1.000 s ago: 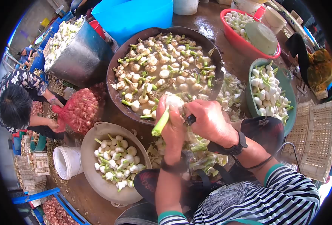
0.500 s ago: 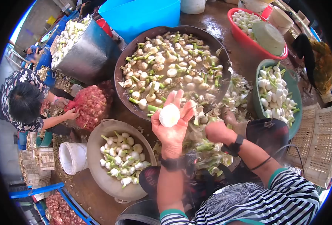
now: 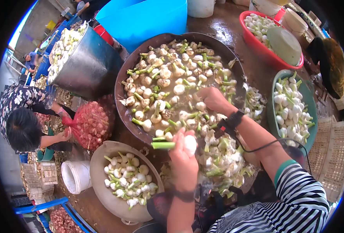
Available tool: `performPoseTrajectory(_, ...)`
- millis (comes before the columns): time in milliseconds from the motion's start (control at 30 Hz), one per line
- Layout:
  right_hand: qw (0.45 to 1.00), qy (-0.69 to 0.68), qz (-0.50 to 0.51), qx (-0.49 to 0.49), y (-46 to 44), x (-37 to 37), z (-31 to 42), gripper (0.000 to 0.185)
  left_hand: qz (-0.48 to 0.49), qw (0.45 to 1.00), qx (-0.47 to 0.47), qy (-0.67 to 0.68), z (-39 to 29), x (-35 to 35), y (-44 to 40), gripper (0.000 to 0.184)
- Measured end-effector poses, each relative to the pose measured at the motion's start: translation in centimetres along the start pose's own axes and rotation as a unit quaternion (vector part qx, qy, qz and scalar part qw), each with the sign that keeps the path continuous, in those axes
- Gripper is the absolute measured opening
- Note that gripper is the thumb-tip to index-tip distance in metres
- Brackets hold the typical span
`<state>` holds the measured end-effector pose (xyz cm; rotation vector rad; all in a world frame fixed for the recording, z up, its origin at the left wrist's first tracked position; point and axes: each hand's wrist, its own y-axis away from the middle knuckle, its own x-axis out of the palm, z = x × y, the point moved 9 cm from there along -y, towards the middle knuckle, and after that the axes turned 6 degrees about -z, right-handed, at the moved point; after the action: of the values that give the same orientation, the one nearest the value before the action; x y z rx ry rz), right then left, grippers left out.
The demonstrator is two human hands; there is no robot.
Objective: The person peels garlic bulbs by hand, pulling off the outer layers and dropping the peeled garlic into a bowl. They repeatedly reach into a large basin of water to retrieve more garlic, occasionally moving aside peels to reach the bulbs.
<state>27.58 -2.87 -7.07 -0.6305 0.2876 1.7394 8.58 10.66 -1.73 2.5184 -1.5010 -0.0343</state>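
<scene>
My left hand [image 3: 183, 149] is closed round a peeled white garlic bulb [image 3: 190, 145] whose green stem points left, in front of the large dark basin's near rim. My right hand [image 3: 214, 99] reaches into that dark basin [image 3: 119, 93], with its fingertips down among the garlic bulbs [image 3: 179, 89] in murky water. What those fingers hold, if anything, is hidden. Peeled bulbs lie in the grey pan [image 3: 102, 190] at the lower left. Leafy peelings [image 3: 222, 159] are heaped between my forearms.
A person [image 3: 22, 128] at the left handles a red net sack [image 3: 92, 124]. Around stand a white bucket [image 3: 77, 176], a metal tub [image 3: 82, 62], a blue tub [image 3: 145, 23], a red basin [image 3: 253, 48], a green basin [image 3: 310, 105] and wicker crates [image 3: 331, 151].
My right hand has moved from the peelings up into the dark basin. My left hand, spread under the bulb before, has closed round it and moved slightly lower.
</scene>
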Motion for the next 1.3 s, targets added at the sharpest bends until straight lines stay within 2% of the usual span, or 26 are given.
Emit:
performPoseTrajectory(33, 1.0, -0.003, -0.019, -0.015, -1.9, 0.5, -0.9, 0.009, -0.024, 0.999, -0.032, 0.023, 0.7, -0.3, -0.2, 0.033)
performPoseTrajectory(133, 0.998, -0.032, -0.041, -0.038, -9.2, 3.1, -3.6, 0.007, -0.087, 0.977, -0.152, 0.12, 2.3, -0.1, -0.6, 0.033)
performPoseTrajectory(167, 0.996, -0.052, -0.053, -0.041, -11.6, 3.9, -3.4, 0.008, -0.071, 0.987, -0.119, 0.08, 2.4, -0.1, -0.8, 0.035)
performPoseTrajectory(233, 0.998, -0.009, -0.059, -0.014, -15.9, 5.8, -3.9, 0.012, -0.039, 0.991, -0.061, 0.112, 1.6, 0.5, -0.7, 0.039)
performPoseTrajectory(267, 0.999, 0.011, 0.008, 0.04, -17.8, 7.4, -4.9, 0.023, -0.05, 0.985, -0.093, 0.138, 1.7, 0.5, -0.9, 0.041)
performPoseTrajectory(300, 0.998, 0.047, 0.023, 0.045, -18.8, 8.3, -5.1, 0.032, -0.062, 0.976, -0.126, 0.164, 1.9, 0.5, -1.0, 0.044)
performPoseTrajectory(333, 0.983, 0.175, 0.054, -0.004, -21.0, 12.8, -10.2, 0.033, -0.082, 0.969, -0.132, 0.192, 2.1, 0.4, -1.2, 0.044)
performPoseTrajectory(400, 0.966, 0.253, 0.03, 0.028, -21.9, 15.7, -14.4, 0.03, -0.07, 0.969, -0.149, 0.186, 2.9, 0.2, -1.5, 0.041)
performPoseTrajectory(467, 0.967, 0.158, -0.073, 0.184, -17.4, 10.5, -10.6, 0.024, -0.058, 0.966, -0.168, 0.186, 3.3, 0.4, -1.4, 0.036)
performPoseTrajectory(533, 0.98, 0.154, 0.107, 0.059, -17.0, 11.9, -9.6, 0.026, -0.049, 0.966, -0.174, 0.185, 3.6, 0.7, -1.2, 0.035)
performPoseTrajectory(600, 0.989, 0.003, 0.137, 0.053, -15.1, 10.5, -8.1, 0.028, -0.032, 0.97, -0.165, 0.175, 3.7, 1.4, -1.0, 0.032)
performPoseTrajectory(700, 0.984, -0.049, 0.151, 0.085, -12.3, 8.4, -6.0, 0.025, -0.03, 0.963, -0.196, 0.185, 4.5, 1.5, -0.5, 0.029)
performPoseTrajectory(733, 0.98, 0.04, 0.175, 0.081, -11.3, 8.3, -5.7, 0.025, -0.034, 0.962, -0.198, 0.185, 4.6, 1.5, -0.5, 0.026)
performPoseTrajectory(767, 0.985, 0.024, 0.158, 0.068, -10.4, 7.1, -4.3, 0.026, -0.04, 0.962, -0.199, 0.181, 4.3, 1.5, -0.5, 0.023)
performPoseTrajectory(833, 0.992, -0.005, 0.123, 0.04, -8.6, 4.6, -1.5, 0.029, -0.03, 0.963, -0.199, 0.178, 4.4, 1.3, -0.6, 0.03)
performPoseTrajectory(900, 0.973, -0.171, 0.135, 0.069, -6.4, 3.0, 0.0, 0.032, -0.041, 0.969, -0.157, 0.186, 3.5, 1.1, -0.8, 0.043)
performPoseTrajectory(967, 0.908, -0.379, 0.127, 0.126, -2.1, 0.4, 4.5, 0.031, -0.041, 0.973, -0.11, 0.197, 1.9, 1.3, -0.9, 0.057)
performPoseTrajectory(1033, 0.894, -0.41, 0.149, 0.104, 1.0, -0.7, 7.1, 0.032, -0.032, 0.975, -0.06, 0.211, 0.2, 1.6, -0.6, 0.073)
performPoseTrajectory(1067, 0.89, -0.413, 0.169, 0.097, 2.4, -0.8, 8.6, 0.031, -0.02, 0.977, -0.019, 0.211, -0.1, 1.6, -0.9, 0.082)
performPoseTrajectory(1100, 0.907, -0.385, 0.146, 0.085, 4.3, -1.7, 9.9, 0.029, -0.009, 0.975, 0.002, 0.223, 0.0, 1.6, -1.0, 0.073)
performPoseTrajectory(1167, 0.92, -0.336, 0.136, 0.152, 7.3, -2.1, 11.0, 0.026, 0.047, 0.982, -0.043, 0.176, -0.1, 1.7, -0.5, 0.061)
performPoseTrajectory(1200, 0.947, -0.281, 0.094, 0.122, 7.7, -1.8, 9.6, 0.025, 0.007, 0.99, 0.01, 0.14, -0.4, 1.2, -0.4, 0.051)
performPoseTrajectory(1233, 0.953, -0.231, 0.083, 0.176, 8.7, -2.6, 10.3, 0.025, -0.001, 0.991, 0.106, 0.076, -3.0, 1.6, 0.4, 0.05)
performPoseTrajectory(1267, 0.98, -0.177, 0.069, 0.065, 9.1, -2.7, 10.7, 0.025, 0.001, 0.971, 0.237, -0.019, -3.7, 2.0, 0.5, 0.049)
performPoseTrajectory(1300, 0.978, -0.195, 0.003, 0.078, 9.7, -2.7, 10.7, 0.025, -0.046, 0.936, 0.32, -0.142, -3.9, 1.4, 1.5, 0.052)
